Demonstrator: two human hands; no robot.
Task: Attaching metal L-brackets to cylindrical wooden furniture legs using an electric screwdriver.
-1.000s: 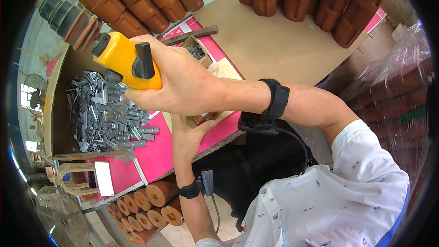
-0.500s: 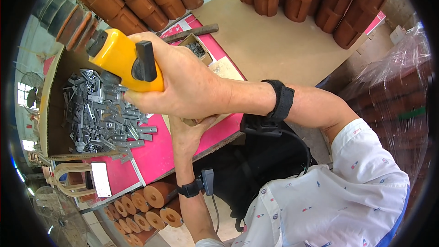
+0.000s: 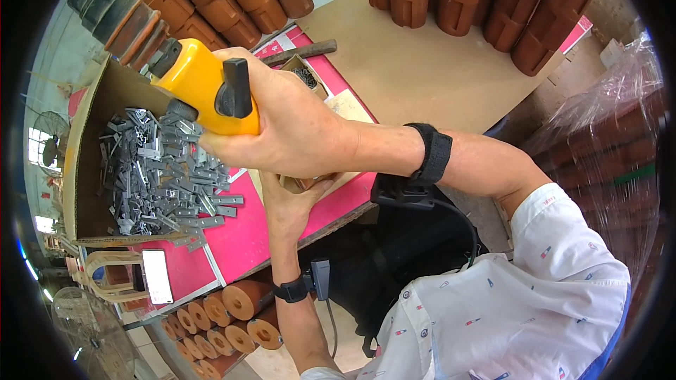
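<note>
Right hand [image 3: 289,127]: fingers wrapped round yellow tool [image 3: 201,84]. Left hand [image 3: 287,204] beneath, at brown piece [image 3: 301,183]; its grip cannot be made out. Risk: tool slipping if pressed askew.

Head-worn fisheye view, from above, looking down, close over the pink tabletop [image 3: 246,233]

Pink tabletop [image 3: 243,239], pale wall [image 3: 63,74], bright window [image 3: 35,148], standing fan [image 3: 88,331]

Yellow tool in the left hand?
No, the right hand is wrapped around the yellow tool, while the left hand is below, partly hidden by the right.
</note>
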